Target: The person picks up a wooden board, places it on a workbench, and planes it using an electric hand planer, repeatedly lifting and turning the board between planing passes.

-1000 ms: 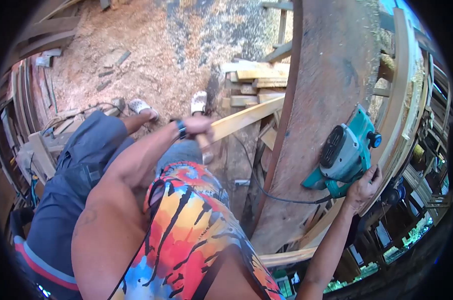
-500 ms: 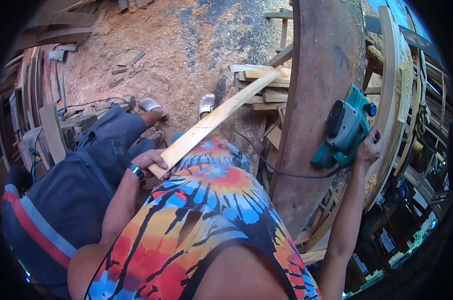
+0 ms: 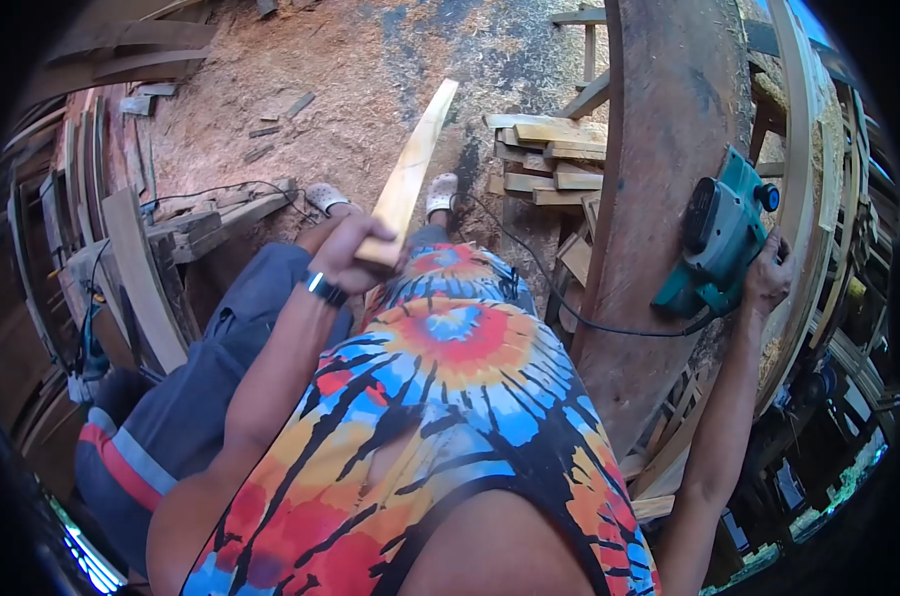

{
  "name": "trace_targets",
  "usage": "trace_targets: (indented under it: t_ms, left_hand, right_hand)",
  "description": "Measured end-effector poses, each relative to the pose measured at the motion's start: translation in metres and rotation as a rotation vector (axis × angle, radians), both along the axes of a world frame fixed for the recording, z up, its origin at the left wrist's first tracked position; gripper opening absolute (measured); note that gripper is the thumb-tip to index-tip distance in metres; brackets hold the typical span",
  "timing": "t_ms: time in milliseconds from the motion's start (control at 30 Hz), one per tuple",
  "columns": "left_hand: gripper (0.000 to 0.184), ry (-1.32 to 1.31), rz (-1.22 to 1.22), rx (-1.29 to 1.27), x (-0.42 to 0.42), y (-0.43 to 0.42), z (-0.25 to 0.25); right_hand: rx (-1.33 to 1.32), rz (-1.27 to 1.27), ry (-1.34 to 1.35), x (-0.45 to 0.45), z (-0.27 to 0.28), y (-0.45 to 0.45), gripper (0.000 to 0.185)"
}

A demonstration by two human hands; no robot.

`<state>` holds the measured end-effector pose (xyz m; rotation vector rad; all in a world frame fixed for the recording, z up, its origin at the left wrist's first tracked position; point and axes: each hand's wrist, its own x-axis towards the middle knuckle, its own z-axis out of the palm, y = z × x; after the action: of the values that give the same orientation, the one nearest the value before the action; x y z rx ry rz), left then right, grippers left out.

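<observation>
A narrow, pale wooden board [image 3: 416,169] points forward and up from my left hand [image 3: 359,250], whose fingers are closed around its near end. The hand is slightly blurred and wears a watch on the wrist. On the right, a teal power tool that looks like a belt sander [image 3: 716,243] sits on a wide, dark wooden plank [image 3: 659,109]. My right hand [image 3: 769,275] is at the tool's right rear side, fingers curled against it; the grip is partly hidden. A black cord [image 3: 609,328] runs from the tool across the plank.
Short boards are stacked [image 3: 559,159] beside the plank's left edge. A person in dark clothes [image 3: 261,308] is close on my left. Wood shavings [image 3: 301,60] cover the ground. Long timber pieces [image 3: 803,199] stand along the right, and scrap wood [image 3: 142,268] lies at left.
My left hand has raised the board and swung its far end leftward, away from the stacked boards. The view has shifted slightly. My right hand stays at the sander.
</observation>
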<state>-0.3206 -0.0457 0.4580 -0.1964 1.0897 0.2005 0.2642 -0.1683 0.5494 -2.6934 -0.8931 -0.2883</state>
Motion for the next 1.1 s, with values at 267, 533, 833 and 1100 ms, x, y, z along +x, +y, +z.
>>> trace_targets:
  t_ms: [267,533,833,1100]
  left_hand:
    - [0.057,0.025,0.399,-0.107,0.061,0.052,-0.021]
    - [0.049,-0.405,0.377,-0.058,0.091,0.075,-0.053]
    - [0.045,-0.346,0.368,-0.017,0.094,0.092,-0.057]
    - [0.040,-0.317,0.382,-0.030,0.098,0.099,-0.062]
  right_hand:
    - [-0.081,-0.043,-0.103,-0.005,0.003,0.003,0.064]
    - [-0.098,-0.043,-0.090,0.002,0.001,0.003,0.064]
    - [-0.096,-0.041,-0.075,0.001,0.000,0.002,0.064]
    - [-0.043,-0.030,-0.049,0.000,-0.005,0.001,0.059]
